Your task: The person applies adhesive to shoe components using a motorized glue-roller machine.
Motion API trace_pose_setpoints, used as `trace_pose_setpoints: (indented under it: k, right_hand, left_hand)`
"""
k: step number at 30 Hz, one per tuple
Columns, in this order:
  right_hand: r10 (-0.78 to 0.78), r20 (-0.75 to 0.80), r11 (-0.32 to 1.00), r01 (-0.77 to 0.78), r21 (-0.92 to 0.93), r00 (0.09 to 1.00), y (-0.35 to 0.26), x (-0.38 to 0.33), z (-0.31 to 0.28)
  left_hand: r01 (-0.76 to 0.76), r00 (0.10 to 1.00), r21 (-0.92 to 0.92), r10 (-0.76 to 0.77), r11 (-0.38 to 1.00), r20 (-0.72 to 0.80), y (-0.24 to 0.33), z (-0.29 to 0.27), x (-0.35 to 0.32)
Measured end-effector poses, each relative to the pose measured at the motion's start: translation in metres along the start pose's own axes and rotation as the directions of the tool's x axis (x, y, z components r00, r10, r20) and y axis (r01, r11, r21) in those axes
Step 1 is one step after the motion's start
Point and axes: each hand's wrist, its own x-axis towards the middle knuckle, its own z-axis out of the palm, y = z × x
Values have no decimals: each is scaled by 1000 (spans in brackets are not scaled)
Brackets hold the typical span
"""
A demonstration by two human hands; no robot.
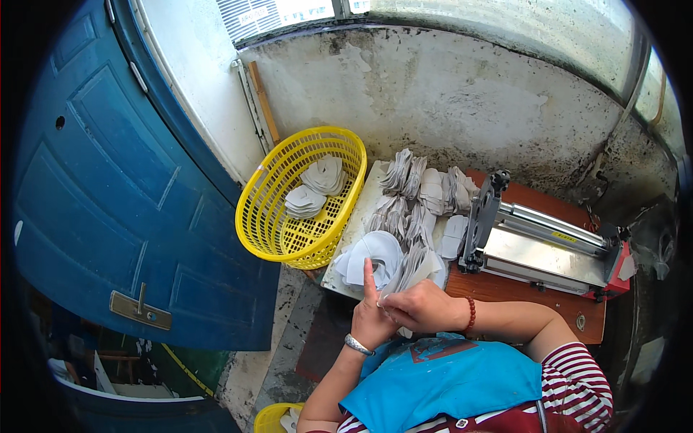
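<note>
My left hand (371,322) is raised at the near edge of the white table, its index finger pointing up and the other fingers curled, partly hidden behind my right hand. Against it my right hand (422,306) is closed, fingertips pinched together; what lies between the two hands is too small to make out. Just beyond them are a curved bundle of white cut pieces (380,252) and a fanned stack of pale thin pieces (413,265). Several greyish bundles (395,214) stand in rows farther back on the white table (349,240).
A yellow plastic basket (249,216) with two bundles of white pieces stands left of the table. On a brown table at the right sits a roller machine (546,252). Part of another yellow basket (268,418) shows at the bottom. The blue door (130,187) fills the left.
</note>
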Motion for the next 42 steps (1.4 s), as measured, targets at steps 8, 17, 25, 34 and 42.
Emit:
trace_pose_setpoints:
  k: [8, 17, 25, 34, 42]
  right_hand:
    - [-253, 237, 966, 257, 15, 938, 8, -22, -15]
    - [-76, 197, 988, 101, -118, 977, 42, -45, -18]
    - [-210, -75, 951, 186, -249, 975, 40, -24, -25]
    - [58, 41, 993, -54, -107, 997, 55, -48, 0]
    - [308, -29, 943, -310, -122, 951, 62, -53, 19]
  left_hand:
    - [83, 995, -694, -100, 715, 15, -12, 0, 5]
    - [195, 959, -916, -264, 351, 102, -40, -2, -9]
    - [161, 942, -922, -333, 353, 38, -39, -28, -2]
    - [-210, 898, -576, -77, 790, -433, -28, -123, 56]
    - [-140, 882, 392, 295, 909, -368, -116, -133, 244]
